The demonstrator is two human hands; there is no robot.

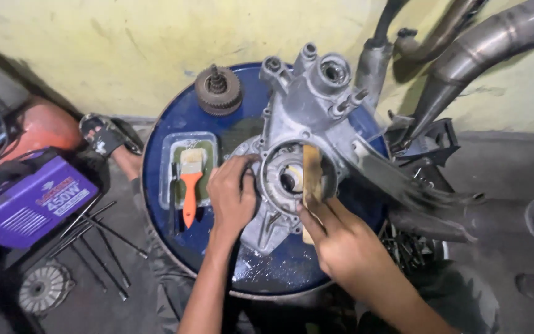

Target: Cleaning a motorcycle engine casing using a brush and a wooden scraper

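**Casing work on drum top: slip and spill risks**

Both forearms enter from the bottom edge. Right hand [335, 238] grips a flat wooden strip [311, 176], standing it across the round bore of the grey engine casing [298, 154]. Left hand [233, 195] lies curled on the bore's left rim, steadying it. Casing sits at centre frame on a blue drum top [174, 124].

Risks, as judged: the strip could skid off the oily rim and jam fingers; the casing overhangs right and might tip; the shallow tray [167, 154] holding an orange-handled brush [190, 182] could be knocked.

Unclear: the bore's contents are partly covered by the strip; a blurred dark part [415, 185] at right is unreadable; a gear [218, 90] sits upper left.
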